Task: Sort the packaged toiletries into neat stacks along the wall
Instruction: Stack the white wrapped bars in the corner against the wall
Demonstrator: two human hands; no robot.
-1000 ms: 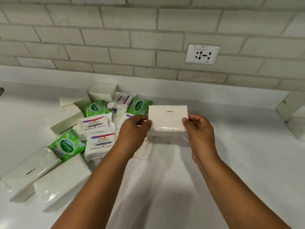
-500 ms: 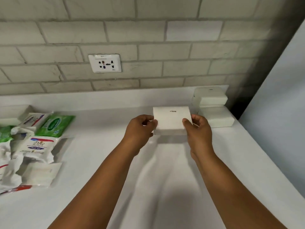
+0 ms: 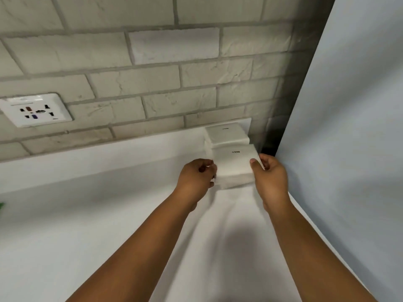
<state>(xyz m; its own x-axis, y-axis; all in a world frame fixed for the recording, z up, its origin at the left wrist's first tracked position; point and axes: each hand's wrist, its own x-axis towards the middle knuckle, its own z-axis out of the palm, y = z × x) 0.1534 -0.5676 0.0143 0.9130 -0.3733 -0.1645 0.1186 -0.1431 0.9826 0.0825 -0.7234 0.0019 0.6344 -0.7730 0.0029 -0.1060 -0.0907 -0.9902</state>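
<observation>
Both hands, left hand (image 3: pixel 196 177) and right hand (image 3: pixel 269 175), are now carrying the soft, light white plastic-wrapped tissue pack (image 3: pixel 234 163) to the white corner stack (image 3: pixel 226 136), fingers pinching its short ends.

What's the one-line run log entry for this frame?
hands: left + right grip white wrapped rectangular pack | position: over front pack, before white corner stack | released: no

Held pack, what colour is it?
Plain white with a small dark printed mark on top, seen in the head view: pack.
</observation>
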